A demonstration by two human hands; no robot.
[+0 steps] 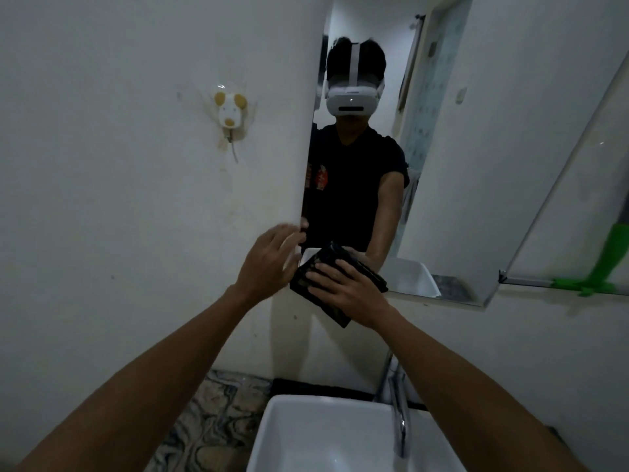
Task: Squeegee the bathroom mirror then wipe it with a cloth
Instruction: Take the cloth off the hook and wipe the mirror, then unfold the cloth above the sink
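The bathroom mirror [452, 158] hangs on the white wall and reflects a person in a dark shirt with a white headset. A dark folded cloth [308, 279] lies flat against the mirror's lower left corner, and my right hand [347, 289] presses on it with spread fingers. My left hand [269, 260] is held open at the mirror's left edge, fingers apart, just left of the cloth. A green squeegee [604, 267] rests on a glass shelf at the far right.
A white square sink [306, 437] sits below my arms, with a chrome tap [398, 413] on its right. A dog-shaped wall hook [229, 112] is stuck on the wall to the left. A patterned counter [211, 413] lies left of the sink.
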